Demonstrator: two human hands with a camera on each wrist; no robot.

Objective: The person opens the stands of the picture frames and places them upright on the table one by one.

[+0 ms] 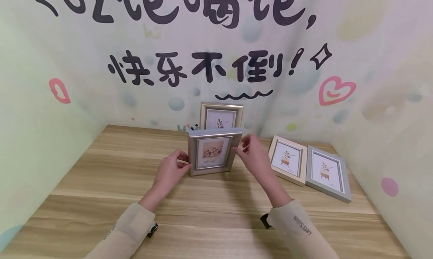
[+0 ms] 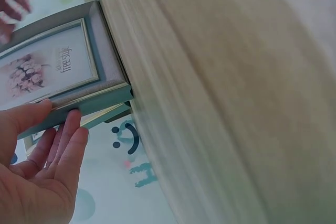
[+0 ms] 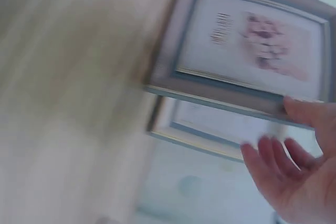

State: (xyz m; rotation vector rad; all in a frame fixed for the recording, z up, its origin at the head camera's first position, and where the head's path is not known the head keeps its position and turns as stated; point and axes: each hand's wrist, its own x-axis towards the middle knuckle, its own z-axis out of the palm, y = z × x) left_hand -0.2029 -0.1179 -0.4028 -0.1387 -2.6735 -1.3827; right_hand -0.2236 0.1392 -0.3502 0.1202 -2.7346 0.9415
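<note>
A grey picture frame [image 1: 212, 152] with a picture of pink flowers stands upright on the table, tilted slightly. At its lower left edge, my left hand [image 1: 171, 168] pinches it: in the left wrist view the thumb [image 2: 31, 116] lies on the front border and the index finger meets the side. My right hand [image 1: 254, 155] is at the right edge. In the right wrist view its thumb [image 3: 304, 111] touches the border while the other fingers [image 3: 270, 156] spread loosely, apart from the frame. Right behind stands a gold-edged frame [image 1: 238, 118] with a plant picture, partly hidden.
To the right, a cream frame [image 1: 287, 158] and a grey-green frame [image 1: 328, 172] lie face up side by side on the wooden table [image 1: 135, 165]. A printed cloth [image 1: 152, 101] with dark lettering hangs behind the table, and pale walls flank it.
</note>
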